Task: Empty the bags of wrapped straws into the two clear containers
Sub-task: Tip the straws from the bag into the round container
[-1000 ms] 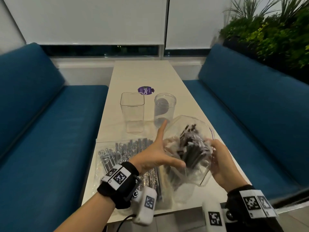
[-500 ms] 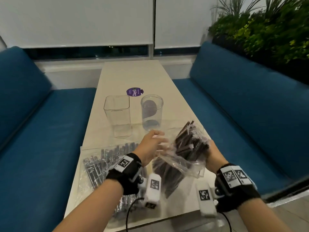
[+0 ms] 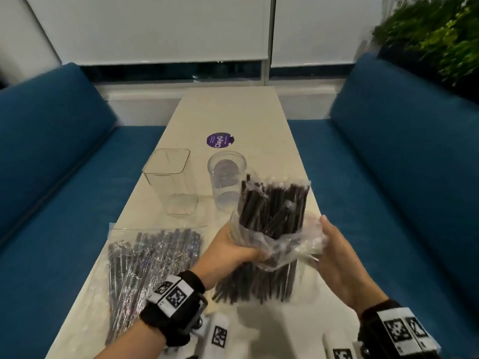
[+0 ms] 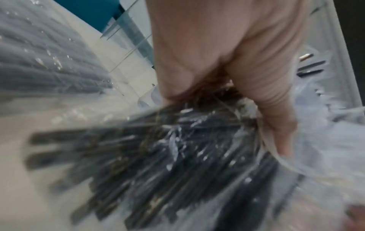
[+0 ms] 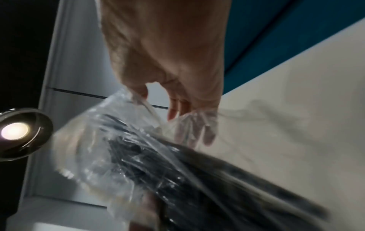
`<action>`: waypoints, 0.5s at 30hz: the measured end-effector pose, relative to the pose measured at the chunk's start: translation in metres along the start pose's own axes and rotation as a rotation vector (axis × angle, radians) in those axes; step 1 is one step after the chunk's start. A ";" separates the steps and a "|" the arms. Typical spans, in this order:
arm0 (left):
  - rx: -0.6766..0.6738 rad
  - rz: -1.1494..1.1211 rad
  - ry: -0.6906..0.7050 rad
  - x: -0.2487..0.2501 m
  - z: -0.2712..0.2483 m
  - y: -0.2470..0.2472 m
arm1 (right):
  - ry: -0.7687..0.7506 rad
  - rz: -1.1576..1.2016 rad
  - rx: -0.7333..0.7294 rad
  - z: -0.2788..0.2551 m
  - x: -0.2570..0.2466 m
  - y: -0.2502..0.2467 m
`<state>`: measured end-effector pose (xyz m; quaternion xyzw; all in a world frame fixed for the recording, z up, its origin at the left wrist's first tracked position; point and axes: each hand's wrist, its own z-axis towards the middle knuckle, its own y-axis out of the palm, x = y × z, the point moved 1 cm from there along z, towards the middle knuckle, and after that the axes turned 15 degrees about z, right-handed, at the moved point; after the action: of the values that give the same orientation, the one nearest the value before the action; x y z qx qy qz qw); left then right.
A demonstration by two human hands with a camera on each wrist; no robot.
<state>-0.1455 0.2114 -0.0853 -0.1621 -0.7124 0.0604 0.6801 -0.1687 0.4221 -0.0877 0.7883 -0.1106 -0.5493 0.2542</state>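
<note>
- The left hand grips the bundle of dark wrapped straws around its middle, fingers curled round it, at the lower centre of the head view.
- The clear bag is bunched down around the middle of the bundle; the upper straw ends stand bare above it, the lower ends fan out toward the table.
- The right hand, at the lower right, lies against the crumpled plastic; in the right wrist view its fingers sit behind the film, but whether they pinch it I cannot tell.
- A second bag of straws lies flat on the table at lower left.
- The square container and the round container stand side by side at mid-frame, beyond the bundle.
- A purple sticker sits on the table beyond them.
</note>
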 end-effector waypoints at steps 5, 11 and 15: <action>0.126 -0.060 -0.034 0.020 0.006 0.015 | -0.079 -0.259 -0.194 0.007 0.007 0.012; 0.314 -0.387 0.019 0.053 -0.006 -0.034 | -0.271 -0.260 -0.016 0.022 -0.029 0.037; 0.214 -0.026 0.224 0.094 -0.021 -0.051 | -0.299 -0.281 -0.011 0.026 -0.052 0.072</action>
<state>-0.1349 0.1900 0.0205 -0.0852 -0.6235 0.1086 0.7696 -0.2044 0.3771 -0.0152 0.7044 -0.0328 -0.6907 0.1601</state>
